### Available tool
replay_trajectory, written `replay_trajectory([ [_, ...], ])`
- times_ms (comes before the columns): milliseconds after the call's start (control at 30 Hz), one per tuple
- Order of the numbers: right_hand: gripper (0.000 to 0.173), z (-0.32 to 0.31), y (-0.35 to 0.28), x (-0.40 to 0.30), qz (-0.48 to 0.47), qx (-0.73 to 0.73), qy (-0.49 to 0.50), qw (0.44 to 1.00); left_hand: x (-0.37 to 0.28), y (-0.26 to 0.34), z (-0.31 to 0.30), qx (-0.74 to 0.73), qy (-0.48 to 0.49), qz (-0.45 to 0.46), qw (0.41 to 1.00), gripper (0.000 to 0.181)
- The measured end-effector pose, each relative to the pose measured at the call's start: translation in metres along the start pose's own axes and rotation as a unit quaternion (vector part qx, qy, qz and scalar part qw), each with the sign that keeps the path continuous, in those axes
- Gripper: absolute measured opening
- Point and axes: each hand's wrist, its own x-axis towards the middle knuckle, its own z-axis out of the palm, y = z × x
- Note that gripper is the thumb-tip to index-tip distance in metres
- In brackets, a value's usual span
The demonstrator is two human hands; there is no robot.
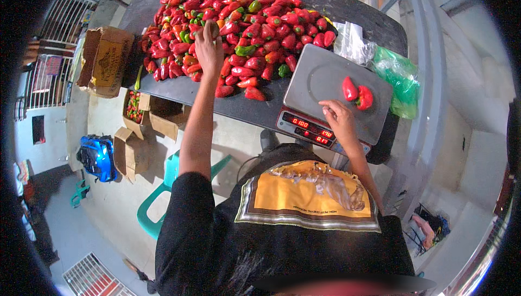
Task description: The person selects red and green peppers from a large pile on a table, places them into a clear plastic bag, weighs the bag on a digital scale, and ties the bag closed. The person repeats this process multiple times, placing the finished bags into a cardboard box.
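A large heap of red peppers [248,31], with some green and orange ones, covers much of the dark table [158,92]. My left hand [209,49] reaches over the heap's left part; at its fingertips is a dark brownish thing, perhaps a pepper, and whether it is gripped cannot be told. Two red peppers [357,93] lie on the metal pan of a digital scale [325,76], whose red display is lit. Just left of them, my right hand [338,116] is over the pan's near edge, fingers loosely curled, with no pepper seen in it.
Clear and green plastic bags [395,70] lie right of the heap, behind the scale. An opened cardboard box [108,61] stands at the table's left end. More cardboard boxes [132,155], one holding peppers, a blue bag [97,157] and a green plastic chair [156,206] are below, on the floor.
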Motion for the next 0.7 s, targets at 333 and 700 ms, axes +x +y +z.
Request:
replay_trajectory([
  [333,0.018,0.045,-0.051,0.028,-0.055,-0.078,0.002,0.995,0.030,-0.097,0.051,0.062,-0.099,0.020,0.993,0.077],
  [700,0.018,0.155,-0.043,0.151,-0.142,-0.148,-0.052,0.977,-0.147,-0.135,-0.083,-0.091,-0.058,-0.182,0.977,0.034],
])
